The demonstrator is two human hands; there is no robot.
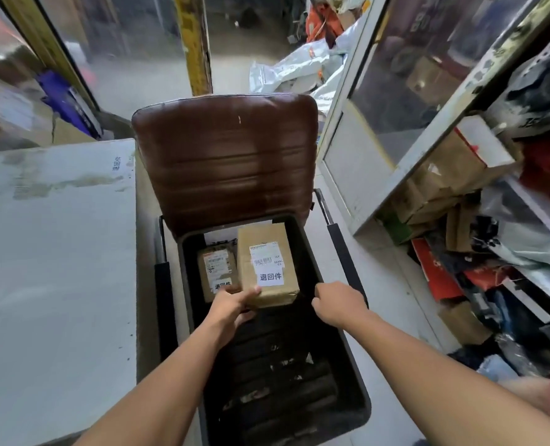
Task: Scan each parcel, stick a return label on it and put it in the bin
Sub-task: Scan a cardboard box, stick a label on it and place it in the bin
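A black bin [338,365] sits on the seat of a brown chair. Inside it, my left hand [231,305] grips the near corner of a brown cardboard parcel [268,249], thumb on top. That parcel carries a shipping label and a white return label [271,277]. A smaller brown parcel [217,268] with its own return label lies in the bin to the left, partly under my hand. My right hand [339,304] hovers over the bin's right side with fingers curled downward, holding nothing visible.
The brown chair back [225,159] rises behind the bin, black armrests [344,249] on both sides. A grey table [54,268] lies to the left. Shelves crammed with boxes and bags [479,220] stand on the right. Grey mail bags [302,69] lie on the floor beyond.
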